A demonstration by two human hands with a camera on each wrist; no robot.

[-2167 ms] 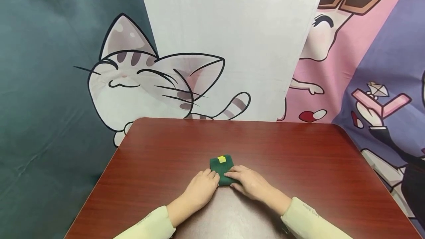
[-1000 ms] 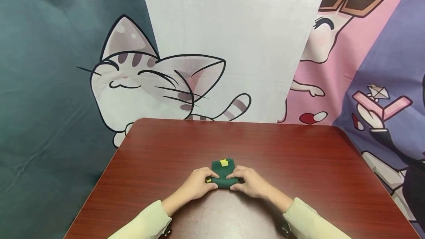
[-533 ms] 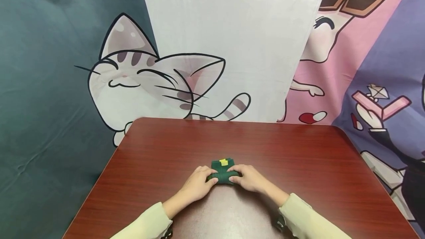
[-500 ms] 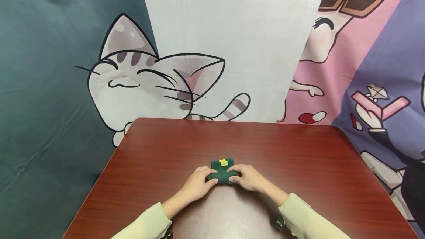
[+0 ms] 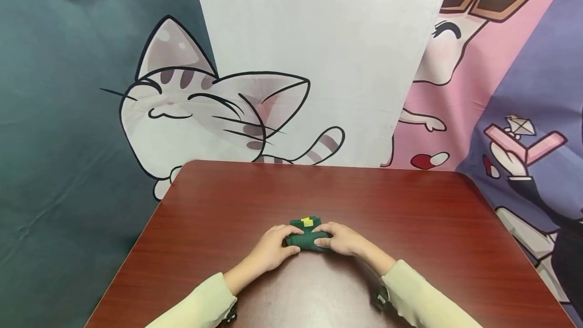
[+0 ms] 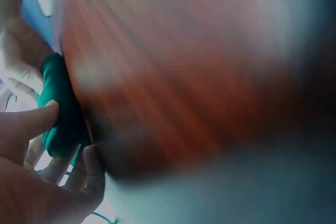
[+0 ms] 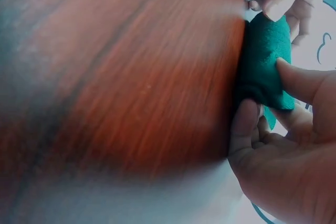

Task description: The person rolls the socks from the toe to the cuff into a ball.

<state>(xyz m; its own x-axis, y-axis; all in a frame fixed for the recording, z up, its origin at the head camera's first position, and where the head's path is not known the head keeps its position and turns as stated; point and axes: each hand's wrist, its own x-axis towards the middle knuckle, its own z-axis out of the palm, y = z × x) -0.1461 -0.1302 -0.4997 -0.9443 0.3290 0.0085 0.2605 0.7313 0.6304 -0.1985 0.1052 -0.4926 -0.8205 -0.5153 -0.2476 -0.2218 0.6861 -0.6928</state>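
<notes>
Green cloth (image 5: 304, 241), partly rolled, is what I'm watching in the head view. It lies toward six o'clock of that view, on the red-brown table (image 5: 387, 201), its near part a thick roll and its flat remainder reaching toward twelve, where a yellow patch (image 5: 307, 222) marks the far edge. Left hand (image 5: 272, 248) sits at the roll's nine o'clock and right hand (image 5: 345, 240) at its three, each gripping an end between thumb and fingers. I'd judge the cloth light, soft and springy, unlikely to slip or break, though a loose roll could relax if either end were freed.

From the left wrist, the roll shows near nine o'clock of the view, close against the tabletop. I see the left thumb (image 6: 43, 118) pressed on its side, with other fingers curled by the lower end; how firmly they squeeze, I can't tell. The right hand shows at about ten o'clock of that view, holding the other end.

From the right wrist, the roll is near two o'clock, its layered end facing me. The right thumb (image 7: 296, 80) presses its side while the fingers curl around the lower end. For handling, I'd favour both ends, thumbs on the near face and fingers over the top, with even, gentle pressure.
</notes>
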